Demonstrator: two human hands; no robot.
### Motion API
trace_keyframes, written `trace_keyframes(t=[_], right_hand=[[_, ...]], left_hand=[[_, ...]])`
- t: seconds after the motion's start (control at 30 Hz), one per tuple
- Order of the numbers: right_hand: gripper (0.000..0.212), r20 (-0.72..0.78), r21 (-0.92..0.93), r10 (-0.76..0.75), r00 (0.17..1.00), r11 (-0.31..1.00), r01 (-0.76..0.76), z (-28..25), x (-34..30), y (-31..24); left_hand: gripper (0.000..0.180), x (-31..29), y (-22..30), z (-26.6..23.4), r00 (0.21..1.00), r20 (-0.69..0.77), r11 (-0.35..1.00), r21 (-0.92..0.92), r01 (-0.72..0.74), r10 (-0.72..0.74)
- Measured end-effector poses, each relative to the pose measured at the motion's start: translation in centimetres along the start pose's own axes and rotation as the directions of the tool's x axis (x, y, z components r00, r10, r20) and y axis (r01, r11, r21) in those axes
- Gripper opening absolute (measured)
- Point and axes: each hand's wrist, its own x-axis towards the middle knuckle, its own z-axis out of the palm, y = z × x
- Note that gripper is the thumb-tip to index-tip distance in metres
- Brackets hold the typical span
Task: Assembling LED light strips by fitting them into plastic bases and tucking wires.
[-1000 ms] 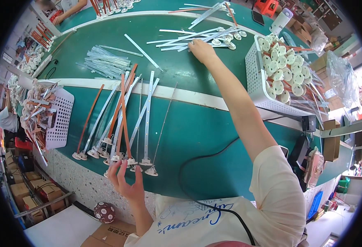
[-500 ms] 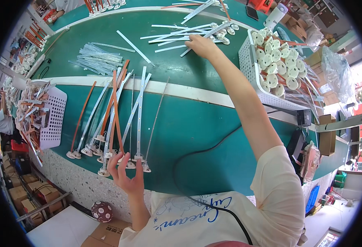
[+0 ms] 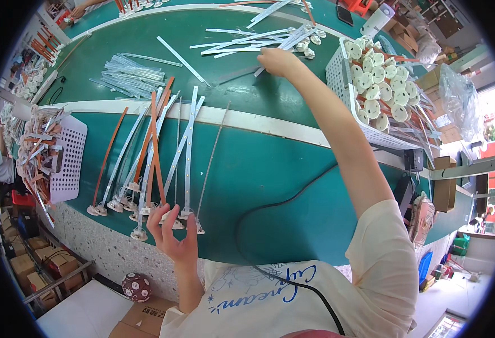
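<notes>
My right hand (image 3: 279, 61) reaches far out to a pile of pale light strips (image 3: 242, 42), its fingers closed on a strip whose near end (image 3: 258, 72) sticks out below them. A greyish blurred strip (image 3: 237, 75) lies beside the fingertips. White round end caps (image 3: 309, 52) sit at the pile's right end. Close to the table's front edge, my left hand (image 3: 174, 236) holds nothing, thumb and fingers apart. Just beyond its fingers, white bases (image 3: 139, 234) join a row of white strips (image 3: 190, 152) and orange strips (image 3: 156, 146); the fingers partly hide some bases.
A white basket (image 3: 365, 132) of capped strips stands at the right, another perforated basket (image 3: 70, 163) at the left. Clear strips (image 3: 132, 76) lie bundled on the raised green shelf. A black cable (image 3: 281, 201) crosses the table to my shirt. A phone (image 3: 344, 16) lies at the back.
My right hand stays at the far pile, where some strips have shifted and a blurred strip now shows beside it. My left hand barely moves. The view has shifted slightly.
</notes>
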Motion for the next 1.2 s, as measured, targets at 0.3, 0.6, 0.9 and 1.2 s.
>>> trace_keyframes(t=[0.3, 0.6, 0.9, 1.2], right_hand=[[0.016, -0.829, -0.006, -0.005, 0.559, 1.000, 0.000, -10.8, -5.8, 7.3], [0.020, -0.530, 0.594, 0.492, 0.691, 0.797, -0.112, -25.4, -19.1, 3.4], [0.019, -0.527, 0.806, 0.478, 0.703, 0.543, 0.235, -28.4, -25.0, -3.3], [0.018, -0.349, 0.867, 0.317, 0.882, 0.466, 0.176, -23.8, -25.3, -7.6]], left_hand=[[0.031, 0.2, 0.2, 0.5, 0.998, -0.023, 0.998, -0.041, -0.057, 0.056], [0.029, 0.6, 2.6, 0.3, 0.988, -0.085, 0.982, -0.128, -0.136, 0.126], [0.041, 2.3, 6.2, 3.9, 0.987, 0.143, 0.841, -0.541, 0.019, 0.069], [0.070, 1.4, 7.7, 8.5, 0.864, 0.487, 0.803, -0.562, 0.198, 0.128]])
